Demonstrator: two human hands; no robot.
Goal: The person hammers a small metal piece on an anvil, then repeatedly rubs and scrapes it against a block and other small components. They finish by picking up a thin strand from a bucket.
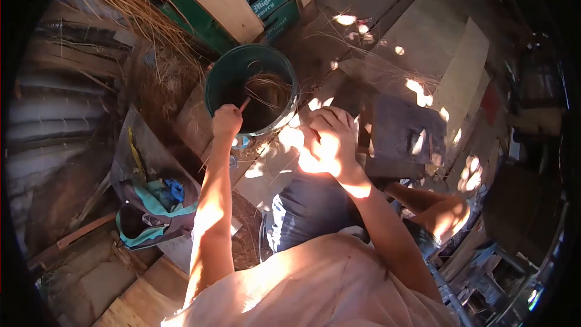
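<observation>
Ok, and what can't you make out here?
All in the head view:
- Bucket bottom: shadow and strands hide it.
- Left hand: the reddish tip at its fingers is too small to identify.
- Right hand: glare and its own fingers hide any held item.
- Crates: top edge cuts them off.

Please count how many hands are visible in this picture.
2. The left hand is at the near left rim of the green bucket; the right hand is to the bucket's right. No other hand shows.
</observation>
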